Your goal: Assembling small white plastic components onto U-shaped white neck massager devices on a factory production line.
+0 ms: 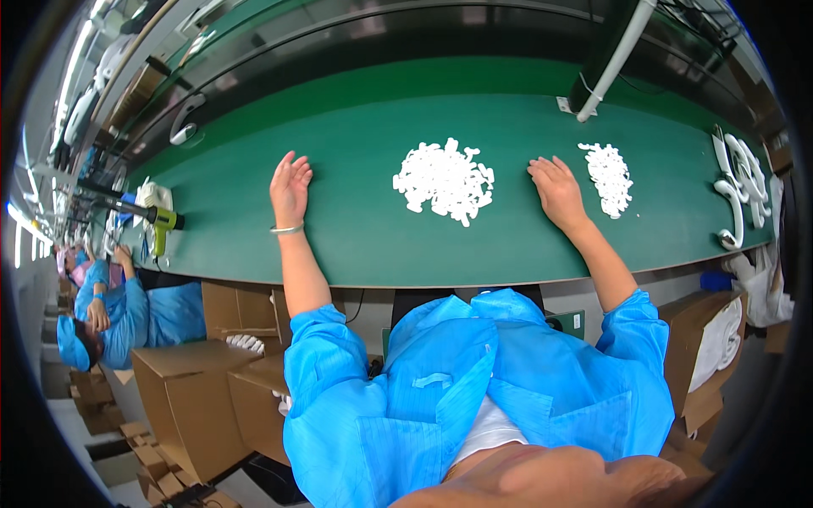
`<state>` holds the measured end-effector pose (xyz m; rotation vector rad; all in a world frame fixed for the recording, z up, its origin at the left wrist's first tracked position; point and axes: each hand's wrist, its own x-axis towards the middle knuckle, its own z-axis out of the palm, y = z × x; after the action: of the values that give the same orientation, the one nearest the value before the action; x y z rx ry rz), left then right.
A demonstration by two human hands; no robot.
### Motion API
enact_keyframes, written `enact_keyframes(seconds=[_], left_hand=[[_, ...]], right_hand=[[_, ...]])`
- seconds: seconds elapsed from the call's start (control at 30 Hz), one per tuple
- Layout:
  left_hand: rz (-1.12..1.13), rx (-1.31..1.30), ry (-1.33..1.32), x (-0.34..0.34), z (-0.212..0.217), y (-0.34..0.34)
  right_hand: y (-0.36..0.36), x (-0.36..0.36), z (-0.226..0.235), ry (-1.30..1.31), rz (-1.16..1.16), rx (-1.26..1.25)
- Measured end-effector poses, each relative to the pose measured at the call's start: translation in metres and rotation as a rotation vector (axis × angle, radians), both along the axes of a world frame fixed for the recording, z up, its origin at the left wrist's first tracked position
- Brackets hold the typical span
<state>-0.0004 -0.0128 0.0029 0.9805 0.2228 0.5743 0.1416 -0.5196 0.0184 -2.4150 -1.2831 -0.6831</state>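
A large pile of small white plastic pieces lies on the green tabletop between my hands. To its left my left hand rests on its edge, palm turned inward, fingers loosely extended and holding nothing. On the other side my right hand lies palm down with its fingers stretched forward, and nothing shows in it. Just right of that hand is a smaller pile of similar white pieces. Neither hand touches the large pile. The exact kind of the pieces is too small to tell.
White curved plastic parts lie at the table's right end. A green heat gun is at the left. Behind the table stands a white pole. Cardboard boxes flank me, and a co-worker in blue sits at left.
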Motion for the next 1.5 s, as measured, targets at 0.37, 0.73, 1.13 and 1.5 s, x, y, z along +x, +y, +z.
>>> enact_keyframes(seconds=[0.37, 0.73, 1.13, 1.5], left_hand=[[0.063, 0.244, 0.221, 0.004, 0.013, -0.016], [0.952, 1.252, 1.064, 0.021, 0.082, 0.266], [0.733, 1.741, 1.650, 0.136, 0.022, 0.465], [0.671, 1.853, 0.811, 0.100, 0.052, 0.354]], right_hand=[[0.141, -0.001, -0.015, 0.866, 0.100, 0.750], [0.100, 0.044, -0.024, 0.936, -0.163, 0.929], [0.084, 0.040, -0.041, 0.867, -0.390, 0.845], [0.097, 0.047, -0.023, 0.950, -0.404, 0.972]])
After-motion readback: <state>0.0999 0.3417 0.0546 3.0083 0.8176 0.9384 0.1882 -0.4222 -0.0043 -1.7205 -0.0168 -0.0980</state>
